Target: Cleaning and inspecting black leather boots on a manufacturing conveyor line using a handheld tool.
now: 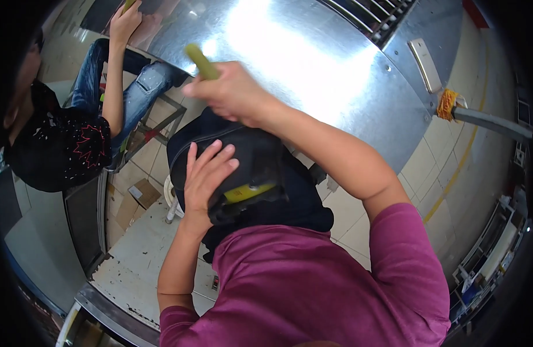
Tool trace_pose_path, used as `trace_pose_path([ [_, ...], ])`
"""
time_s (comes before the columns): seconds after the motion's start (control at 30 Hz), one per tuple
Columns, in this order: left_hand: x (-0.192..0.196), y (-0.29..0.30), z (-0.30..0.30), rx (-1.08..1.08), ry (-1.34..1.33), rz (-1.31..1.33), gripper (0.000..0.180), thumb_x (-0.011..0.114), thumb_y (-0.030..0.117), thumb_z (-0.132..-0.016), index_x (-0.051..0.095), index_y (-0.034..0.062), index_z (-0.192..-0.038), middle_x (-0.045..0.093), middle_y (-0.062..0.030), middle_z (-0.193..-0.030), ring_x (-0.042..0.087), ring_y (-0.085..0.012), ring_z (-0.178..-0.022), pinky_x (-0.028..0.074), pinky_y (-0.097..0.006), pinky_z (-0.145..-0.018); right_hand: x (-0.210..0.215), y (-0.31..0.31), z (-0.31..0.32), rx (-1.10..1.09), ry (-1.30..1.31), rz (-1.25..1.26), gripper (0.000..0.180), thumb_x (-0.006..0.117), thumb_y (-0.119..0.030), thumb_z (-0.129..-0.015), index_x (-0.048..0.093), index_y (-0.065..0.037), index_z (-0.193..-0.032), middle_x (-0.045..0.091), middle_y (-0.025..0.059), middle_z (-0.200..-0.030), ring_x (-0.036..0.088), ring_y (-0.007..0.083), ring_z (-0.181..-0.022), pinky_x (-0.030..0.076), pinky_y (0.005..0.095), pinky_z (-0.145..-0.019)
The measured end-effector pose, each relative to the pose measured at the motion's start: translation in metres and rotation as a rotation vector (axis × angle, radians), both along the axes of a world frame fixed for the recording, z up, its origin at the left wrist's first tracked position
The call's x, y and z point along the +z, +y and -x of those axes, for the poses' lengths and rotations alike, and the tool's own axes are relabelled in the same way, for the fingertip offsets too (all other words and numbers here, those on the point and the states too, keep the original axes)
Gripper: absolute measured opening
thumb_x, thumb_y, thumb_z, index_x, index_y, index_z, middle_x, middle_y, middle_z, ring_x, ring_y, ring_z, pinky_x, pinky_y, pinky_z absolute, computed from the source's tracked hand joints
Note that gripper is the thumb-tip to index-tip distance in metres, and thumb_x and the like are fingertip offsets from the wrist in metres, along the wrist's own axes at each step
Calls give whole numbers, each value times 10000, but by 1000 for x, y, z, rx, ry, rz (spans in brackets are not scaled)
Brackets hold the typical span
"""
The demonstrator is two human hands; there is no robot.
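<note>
My right hand (236, 95) is closed around an olive-green stick-like handle (200, 61), raised over the near edge of the metal table. Motion smears this hand, and whatever the handle belongs to is not clear. On my lap lies a black, smooth, bag-like piece (256, 151) with a seam along its far side and a yellow-green patch (249, 192) near its lower edge. Flat on its left part rests my left hand (211, 176), fingers stretched and slightly apart.
A shiny metal table (313, 75) spans the far side, with a metal grille (373, 17) and a phone (424, 65) at right. A grey pole (492, 122) with orange wrapping juts in there. At left sits another person (64, 139), one hand (125, 24) gripping a greenish handle.
</note>
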State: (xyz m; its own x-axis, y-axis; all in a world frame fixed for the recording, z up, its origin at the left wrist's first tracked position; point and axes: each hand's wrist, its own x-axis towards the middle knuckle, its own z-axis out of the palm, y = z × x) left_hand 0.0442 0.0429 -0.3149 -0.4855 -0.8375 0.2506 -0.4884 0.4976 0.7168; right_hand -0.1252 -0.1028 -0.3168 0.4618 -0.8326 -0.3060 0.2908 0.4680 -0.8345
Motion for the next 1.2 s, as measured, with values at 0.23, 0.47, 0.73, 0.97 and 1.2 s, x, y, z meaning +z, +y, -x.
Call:
trace_pose_path([
  [0.23, -8, 3, 11, 624, 324, -312, 556, 876, 31, -779, 590, -15, -1254, 656, -78, -1099, 634, -142, -972, 529, -295, -875, 23, -22, 51, -553, -13, 567, 224, 733, -241, -931, 701, -59, -1058, 578, 7, -651, 562, 97, -526, 442, 264, -504],
  [0.47, -14, 1, 16, 648, 381, -342, 545, 866, 5, -776, 570, -4, -1234, 655, -71, -1096, 639, -142, -942, 525, -276, -845, -11, 18, 66, -593, -407, 167, 291, 673, -300, -958, 625, -24, -876, 369, -14, -527, 393, 110, -436, 351, 288, -429],
  [0.73, -40, -18, -32, 262, 302, -373, 678, 845, 75, -783, 554, -27, -1387, 626, -136, -1334, 608, -242, -1207, 459, -385, -1077, -19, -5, 52, -563, -518, 157, 331, 653, -293, -978, 622, -26, -785, 389, -15, -504, 398, 100, -410, 346, 262, -409],
  [0.97, -14, -1, 64, 642, 437, -412, 550, 805, 78, -864, 577, -43, -1350, 640, -118, -1296, 622, -200, -1157, 482, -323, -1011, -20, -26, 48, -558, -429, 293, 329, 701, -270, -948, 621, -16, -755, 406, -13, -500, 401, 89, -398, 335, 253, -404],
  [1.2, -25, -1, 64, 448, 142, -333, 754, 866, 150, -807, 455, -26, -1415, 595, -148, -1296, 589, -267, -1192, 463, -350, -1022, -33, -22, 76, -451, -549, 306, 248, 755, -193, -909, 673, -5, -769, 495, -14, -524, 406, 53, -396, 318, 223, -389],
])
